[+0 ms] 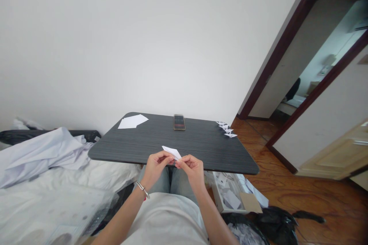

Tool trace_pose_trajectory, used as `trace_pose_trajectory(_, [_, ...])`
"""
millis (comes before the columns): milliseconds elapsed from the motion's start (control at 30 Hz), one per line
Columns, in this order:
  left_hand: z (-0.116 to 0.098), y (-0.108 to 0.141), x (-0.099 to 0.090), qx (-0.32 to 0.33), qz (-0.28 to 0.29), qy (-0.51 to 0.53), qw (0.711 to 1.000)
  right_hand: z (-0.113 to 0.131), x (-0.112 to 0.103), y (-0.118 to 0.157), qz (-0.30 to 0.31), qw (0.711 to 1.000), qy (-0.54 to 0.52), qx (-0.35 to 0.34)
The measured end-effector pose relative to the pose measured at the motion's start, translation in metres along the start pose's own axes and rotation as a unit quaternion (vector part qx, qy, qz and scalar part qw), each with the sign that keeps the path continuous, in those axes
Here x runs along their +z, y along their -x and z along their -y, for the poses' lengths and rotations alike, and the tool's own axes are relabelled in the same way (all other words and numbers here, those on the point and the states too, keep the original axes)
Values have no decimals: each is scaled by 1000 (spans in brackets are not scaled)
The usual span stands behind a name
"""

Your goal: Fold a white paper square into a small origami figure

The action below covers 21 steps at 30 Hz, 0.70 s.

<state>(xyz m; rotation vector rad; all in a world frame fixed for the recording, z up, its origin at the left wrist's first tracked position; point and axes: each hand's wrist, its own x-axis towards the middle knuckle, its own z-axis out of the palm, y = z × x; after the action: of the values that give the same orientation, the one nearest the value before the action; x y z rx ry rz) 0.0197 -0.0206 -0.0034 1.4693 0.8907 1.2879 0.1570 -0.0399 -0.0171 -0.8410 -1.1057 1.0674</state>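
Observation:
A small folded white paper (pixel 171 152), long and pointed, is pinched between both hands over the near edge of the dark table (pixel 138 141). My left hand (pixel 158 164) grips its lower left part with thumb and fingertips. The fingers of my right hand (pixel 192 165) are closed on its lower right end, and the two hands' fingertips almost meet. Several small folded white paper pieces (pixel 226 129) stand in a row at the table's right edge. Flat white paper sheets (pixel 132 121) lie overlapping at the far left corner.
A phone (pixel 179 121) lies at the table's back middle, near the white wall (pixel 161 46). Left of the table are white cloth and bedding (pixel 48 153). On the floor at right stand a white box (pixel 227 195) with papers and black plastic bags (pixel 276 224).

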Motion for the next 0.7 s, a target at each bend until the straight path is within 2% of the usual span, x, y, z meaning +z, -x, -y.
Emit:
trace_pose_trajectory(233, [0, 1, 0, 25, -35, -48, 998, 0, -3, 0, -10, 999, -46, 14])
trace_pose_trajectory(400, [0, 2, 1, 26, -36, -43, 998, -1, 1, 0, 3, 998, -50, 27])
trace_pose_trajectory(700, [-4, 5, 5, 41, -31, -59, 997, 0, 8, 2, -39, 999, -33, 14])
